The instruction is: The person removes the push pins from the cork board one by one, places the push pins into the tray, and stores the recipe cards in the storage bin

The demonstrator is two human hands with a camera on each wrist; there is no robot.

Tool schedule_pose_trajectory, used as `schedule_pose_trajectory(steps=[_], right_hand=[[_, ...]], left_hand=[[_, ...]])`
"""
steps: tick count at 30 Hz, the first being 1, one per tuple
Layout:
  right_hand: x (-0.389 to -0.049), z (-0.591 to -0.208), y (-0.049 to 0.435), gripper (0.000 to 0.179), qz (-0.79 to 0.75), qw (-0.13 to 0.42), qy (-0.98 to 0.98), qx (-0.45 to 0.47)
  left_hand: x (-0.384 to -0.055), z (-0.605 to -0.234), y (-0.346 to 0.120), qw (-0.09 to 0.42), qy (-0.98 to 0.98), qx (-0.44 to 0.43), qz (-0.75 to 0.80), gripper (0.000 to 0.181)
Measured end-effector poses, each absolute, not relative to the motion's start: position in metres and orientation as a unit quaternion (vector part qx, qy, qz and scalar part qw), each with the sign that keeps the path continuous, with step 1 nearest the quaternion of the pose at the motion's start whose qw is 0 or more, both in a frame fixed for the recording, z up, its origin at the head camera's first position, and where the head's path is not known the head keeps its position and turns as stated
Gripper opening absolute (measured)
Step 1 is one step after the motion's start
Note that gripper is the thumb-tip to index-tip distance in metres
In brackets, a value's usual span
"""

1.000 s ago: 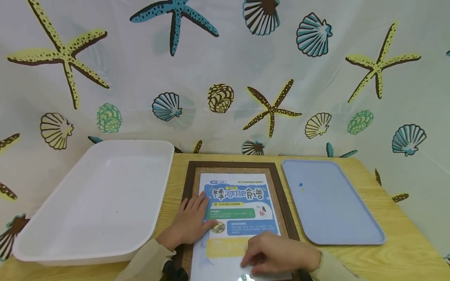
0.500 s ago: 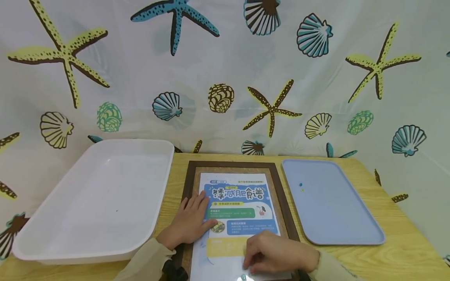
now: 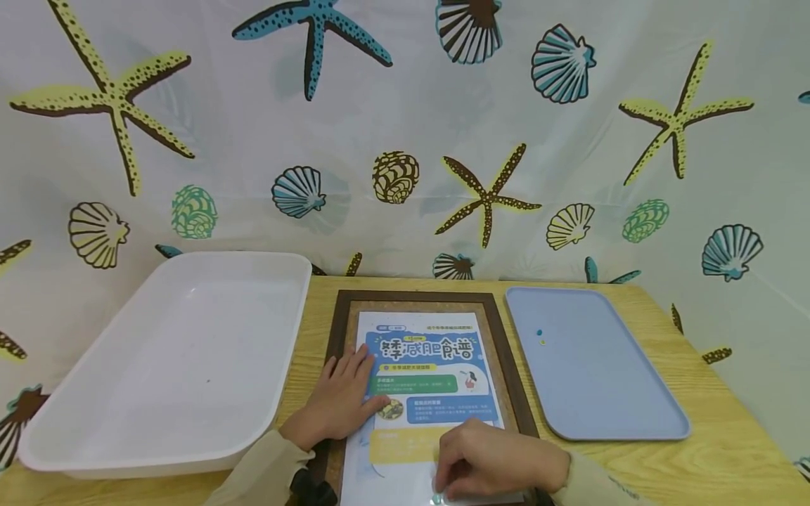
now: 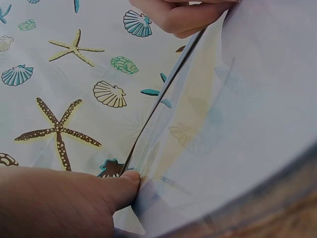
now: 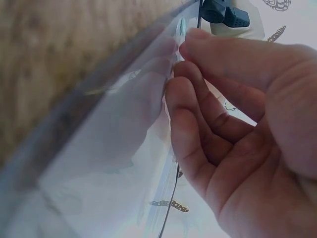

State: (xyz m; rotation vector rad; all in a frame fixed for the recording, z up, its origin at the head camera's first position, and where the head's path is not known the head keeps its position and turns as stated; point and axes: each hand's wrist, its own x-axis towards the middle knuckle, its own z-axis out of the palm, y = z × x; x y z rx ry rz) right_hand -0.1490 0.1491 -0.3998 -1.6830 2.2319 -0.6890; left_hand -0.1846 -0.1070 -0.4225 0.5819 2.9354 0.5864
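Note:
My left hand point(image 3: 337, 402) lies flat with spread fingers over the left edge of a printed sheet point(image 3: 430, 377), which lies on a cork board point(image 3: 354, 337) with a dark wooden frame. In the left wrist view its thumb point(image 4: 124, 186) rests on the glossy surface. My right hand point(image 3: 490, 460) is bent over the sheet's lower part. Its thumb and index fingertips pinch at a small teal pushpin-like piece point(image 3: 437, 498), which also shows right at the fingertips in the right wrist view. The other fingers of the right hand point(image 5: 247, 114) are curled beside the glossy surface.
A large white tray point(image 3: 297, 316) stands to the left of the board. On the right lies a flat blue tray point(image 3: 607, 372) with a small blue piece point(image 3: 539, 332) and a small yellow piece point(image 3: 542, 343). A cloth printed with shells and starfish hangs behind the wooden table point(image 3: 728, 450).
The right fingertips have closed in and moved down to the teal piece, which stood just apart from them earlier. The left hand keeps its place on the sheet.

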Motion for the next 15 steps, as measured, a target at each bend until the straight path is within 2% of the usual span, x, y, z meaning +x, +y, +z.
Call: schedule_pose_trajectory(steps=[15], right_hand=[[-0.1458,-0.3979,0.1455,0.003,-0.224,0.160,0.780,-0.562]], left_hand=[[-0.1855,-0.4264,-0.1083,0.042,0.960,0.199,0.190,0.072]])
